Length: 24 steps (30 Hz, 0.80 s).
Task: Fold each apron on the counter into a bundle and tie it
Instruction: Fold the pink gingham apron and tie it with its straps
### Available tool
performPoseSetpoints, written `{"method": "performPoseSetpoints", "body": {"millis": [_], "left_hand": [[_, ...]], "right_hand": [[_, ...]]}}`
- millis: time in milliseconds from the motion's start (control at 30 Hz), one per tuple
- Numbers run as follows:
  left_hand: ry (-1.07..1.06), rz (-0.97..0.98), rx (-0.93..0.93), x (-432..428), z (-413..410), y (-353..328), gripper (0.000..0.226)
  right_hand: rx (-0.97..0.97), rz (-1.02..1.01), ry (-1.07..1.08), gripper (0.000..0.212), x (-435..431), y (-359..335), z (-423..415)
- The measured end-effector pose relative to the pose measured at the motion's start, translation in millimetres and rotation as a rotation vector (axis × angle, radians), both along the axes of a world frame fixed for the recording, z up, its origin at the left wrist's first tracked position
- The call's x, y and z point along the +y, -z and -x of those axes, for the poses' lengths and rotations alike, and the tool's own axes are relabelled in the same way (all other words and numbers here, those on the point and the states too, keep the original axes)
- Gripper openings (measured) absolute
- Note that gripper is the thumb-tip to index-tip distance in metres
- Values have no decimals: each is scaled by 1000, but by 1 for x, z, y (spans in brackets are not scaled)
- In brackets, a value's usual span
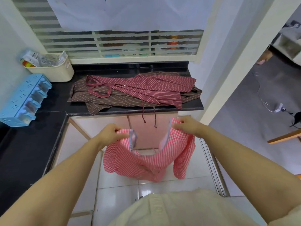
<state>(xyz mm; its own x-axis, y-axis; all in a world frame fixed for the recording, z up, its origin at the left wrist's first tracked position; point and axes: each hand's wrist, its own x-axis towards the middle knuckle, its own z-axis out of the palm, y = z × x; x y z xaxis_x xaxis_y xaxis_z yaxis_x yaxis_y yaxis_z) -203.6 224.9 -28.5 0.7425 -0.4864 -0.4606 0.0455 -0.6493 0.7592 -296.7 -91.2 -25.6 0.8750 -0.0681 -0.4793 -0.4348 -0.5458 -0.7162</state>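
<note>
The left grip [112, 131] is clenched on one top corner of the pink checked apron [146, 162]. The right grip [187, 126], at 3 o'clock from it, is clenched on the other corner. The apron hangs in the air between them, sagging in the middle over the tiled floor [117, 181], at 6 o'clock from the counter [53, 98] and not touching it. At the counter's 9 o'clock end stands a blue rack [22, 100], with a cream basket [53, 70] at 11 o'clock. Toward 1 o'clock a brown striped apron [97, 99] lies spread, and a maroon striped apron [151, 87] lies on top of it. Two thin ties [144, 115] dangle over the front edge.
</note>
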Motion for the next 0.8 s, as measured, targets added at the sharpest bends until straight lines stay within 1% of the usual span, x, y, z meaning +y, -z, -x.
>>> {"method": "performPoseSetpoints", "body": {"millis": [67,100,133,200,233,333,433,467,500,533,567,600,633,667,700,733,767,800], "left_hand": [[-191,232,-60,-5,-8,-14,21],[-229,321,-59,-10,-11,-25,25],[-221,373,-60,-15,-14,-36,30],[-137,420,-76,-27,-16,-53,36],[-105,434,-75,-33,-17,-60,38],[-8,453,-70,-43,-17,-66,37],[33,463,-102,-51,-15,-69,32],[18,482,-120,-53,-15,-73,30],[-11,521,-136,-56,-16,-82,28],[-42,588,-138,-60,-18,-92,26],[-67,676,-128,-63,-21,-105,24],[-82,749,-124,-67,-24,-117,23],[-80,779,-143,-72,-26,-128,22],[-61,747,-201,-77,-26,-136,22],[-16,667,-267,-81,-24,-136,22],[51,567,-309,-85,-22,-132,23],[116,476,-302,-86,-20,-122,23],[160,419,-266,-84,-19,-112,22]], "right_hand": [[-130,-152,143,25,-2,-17,-5],[-171,-198,160,25,-3,-29,-8],[-194,-232,144,22,-4,-42,-13],[-189,-310,82,15,-4,-61,-22],[-178,-348,55,17,-2,-70,-26],[-168,-417,35,39,6,-79,-32],[-168,-456,27,41,10,-83,-34],[-165,-486,11,39,10,-87,-35],[-172,-525,-13,31,9,-94,-37],[-197,-576,-26,21,10,-103,-40],[-244,-631,-13,17,10,-113,-45],[-298,-682,20,18,10,-122,-51],[-351,-694,60,19,11,-130,-57],[-393,-660,86,19,13,-132,-62],[-405,-567,78,19,15,-131,-65],[-367,-440,23,18,17,-127,-66],[-280,-319,-55,17,18,-118,-66],[-186,-256,-117,16,20,-110,-62]]}}
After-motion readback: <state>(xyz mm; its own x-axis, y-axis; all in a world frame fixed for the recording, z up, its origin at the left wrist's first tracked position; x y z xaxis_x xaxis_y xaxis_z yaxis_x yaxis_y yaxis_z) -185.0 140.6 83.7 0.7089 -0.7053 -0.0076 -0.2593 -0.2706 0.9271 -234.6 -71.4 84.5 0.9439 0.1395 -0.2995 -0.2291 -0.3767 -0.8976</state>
